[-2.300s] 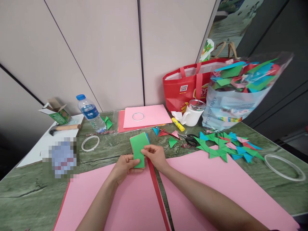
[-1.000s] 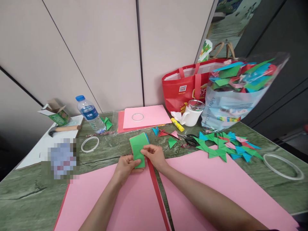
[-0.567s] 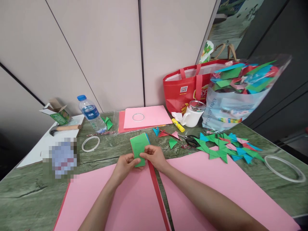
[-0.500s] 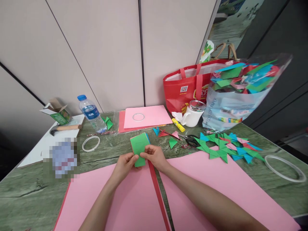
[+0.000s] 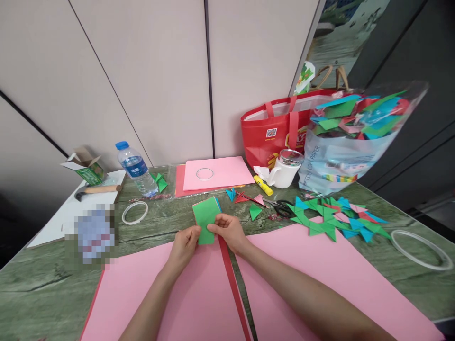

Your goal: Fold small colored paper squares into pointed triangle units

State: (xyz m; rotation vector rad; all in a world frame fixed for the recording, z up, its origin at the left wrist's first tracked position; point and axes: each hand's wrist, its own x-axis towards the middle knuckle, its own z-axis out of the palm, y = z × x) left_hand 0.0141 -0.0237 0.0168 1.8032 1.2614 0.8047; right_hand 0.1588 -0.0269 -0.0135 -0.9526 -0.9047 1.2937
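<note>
A small stack of coloured paper point(image 5: 206, 213) is between my hands, a green sheet on top and blue showing at its upper right edge. My right hand point(image 5: 230, 232) pinches the stack's right side, thumb on the green face, other fingers behind. At the lower left edge, my left hand point(image 5: 185, 242) is closed in a pinch; its fingertips meet the paper's side, though what lies between them is hidden. Beneath both forearms lie large pink sheets point(image 5: 192, 293), with a red strip along one inner edge.
Folded paper stars point(image 5: 316, 215), scissors point(image 5: 282, 207), a glue stick point(image 5: 263, 185) and a white mug point(image 5: 285, 170) are to the right. A red bag point(image 5: 259, 137) stands behind. At left are a water bottle point(image 5: 135, 168), a tape roll point(image 5: 135, 213) and a hammer point(image 5: 97, 189).
My left thumb has slid off the green face to the stack's left edge. The right hand keeps nearly the same hold.
</note>
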